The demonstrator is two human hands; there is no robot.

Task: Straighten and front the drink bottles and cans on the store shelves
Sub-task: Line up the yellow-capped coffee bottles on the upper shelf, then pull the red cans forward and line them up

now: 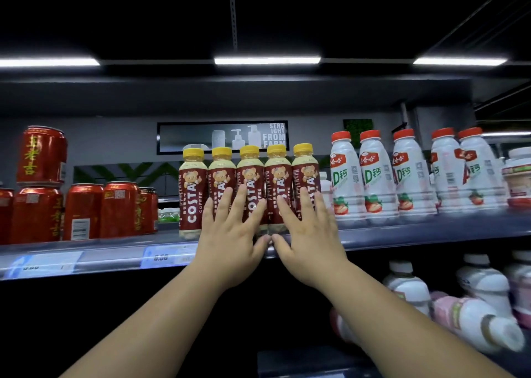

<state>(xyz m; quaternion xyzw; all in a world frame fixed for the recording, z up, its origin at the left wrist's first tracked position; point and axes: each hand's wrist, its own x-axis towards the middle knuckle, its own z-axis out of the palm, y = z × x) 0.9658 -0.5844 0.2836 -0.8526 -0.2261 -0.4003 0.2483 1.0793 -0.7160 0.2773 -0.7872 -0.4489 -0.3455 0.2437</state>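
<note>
Both hands are pressed flat, fingers spread, nothing gripped: left hand (230,231) and right hand (309,231) against the Costa bottles (249,188) rowed at the shelf (402,234) front edge. Rigid, smooth-labelled bottles are best gripped mid-body.

- My left hand (230,234) and right hand (309,231) lay flat, fingers spread, against the Costa bottles (249,188) at the shelf's (402,232) front edge.
- Thumbs nearly touched.

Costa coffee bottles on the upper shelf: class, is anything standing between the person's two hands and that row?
Nothing visible. The left hand and right hand lie flat, fingers spread, directly against the fronts of the Costa coffee bottles at the shelf edge.
</note>
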